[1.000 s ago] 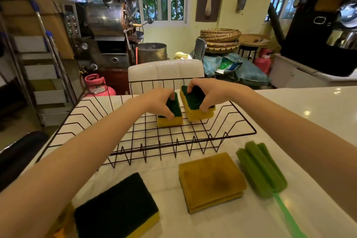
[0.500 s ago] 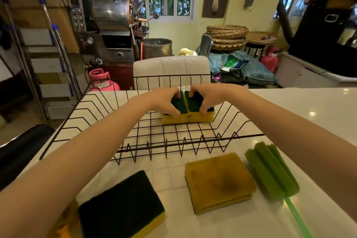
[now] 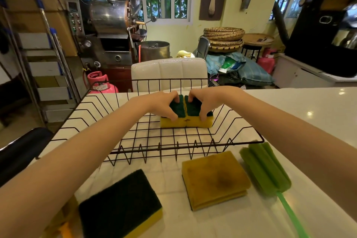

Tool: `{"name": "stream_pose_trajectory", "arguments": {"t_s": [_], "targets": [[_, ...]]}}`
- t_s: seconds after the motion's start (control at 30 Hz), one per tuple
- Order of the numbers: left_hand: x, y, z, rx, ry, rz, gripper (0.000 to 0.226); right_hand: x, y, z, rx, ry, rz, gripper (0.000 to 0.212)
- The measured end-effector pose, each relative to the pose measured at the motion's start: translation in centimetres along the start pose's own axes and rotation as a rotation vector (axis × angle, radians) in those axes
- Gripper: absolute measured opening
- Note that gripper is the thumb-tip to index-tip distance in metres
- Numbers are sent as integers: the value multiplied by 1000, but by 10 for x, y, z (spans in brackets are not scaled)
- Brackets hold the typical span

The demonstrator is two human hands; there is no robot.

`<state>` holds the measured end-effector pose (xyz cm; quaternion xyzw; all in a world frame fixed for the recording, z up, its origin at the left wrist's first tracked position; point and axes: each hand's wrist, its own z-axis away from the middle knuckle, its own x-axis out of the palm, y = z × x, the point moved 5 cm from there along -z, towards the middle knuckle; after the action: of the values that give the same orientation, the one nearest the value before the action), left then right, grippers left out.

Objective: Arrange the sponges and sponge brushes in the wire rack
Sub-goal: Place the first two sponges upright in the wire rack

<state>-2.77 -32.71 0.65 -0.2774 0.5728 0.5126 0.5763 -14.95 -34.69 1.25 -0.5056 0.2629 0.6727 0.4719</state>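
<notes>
Pressing down on two small sponges inside the wire rack (image 3: 193, 141), both hands sit side by side near the rack's far side. Left hand (image 3: 162, 105) grips the left sponge (image 3: 176, 117), fingers curled over its dark green top and thumb on the near yellow edge; right hand (image 3: 207, 102) is clamped the same way on the right sponge (image 3: 197, 120). Both sponges lie flat on the rack floor, green side up, their inner edges touching along a straight seam. A second ago they were apart and tilted, the right one lifted at an angle; half a second ago they had come together, and since then they look little changed, only settled squarer and level. Outside the rack, on the white counter (image 3: 309, 121), nothing has shifted: a large dark-topped sponge (image 3: 119, 203) with a yellow base lies near left, a stained yellow sponge (image 3: 215, 178) near centre, and a green sponge brush (image 3: 264, 168) to its right, handle pointing toward the camera. All three lie just in front of the rack's near edge, not touching it. A pale chair back (image 3: 170, 71) stands beyond the counter behind the rack.
</notes>
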Motion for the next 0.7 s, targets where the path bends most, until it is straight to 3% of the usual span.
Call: {"name": "stream_pose_trajectory", "arguments": {"t_s": [0.2,0.33,0.53,0.7], "targets": [[-4,5,10,-29,-60,6,64,0,-4,9,-9,44,34,72],[-17,19,40,-4,-81,66,72,-11,-7,38,-43,156,-89,71],[-23,59,117,218,125,98,76,-3,-36,101,-133,299,-193,73],[-4,79,178,332,186,160,79,29,-64,156,-302,466,-305,69]]}}
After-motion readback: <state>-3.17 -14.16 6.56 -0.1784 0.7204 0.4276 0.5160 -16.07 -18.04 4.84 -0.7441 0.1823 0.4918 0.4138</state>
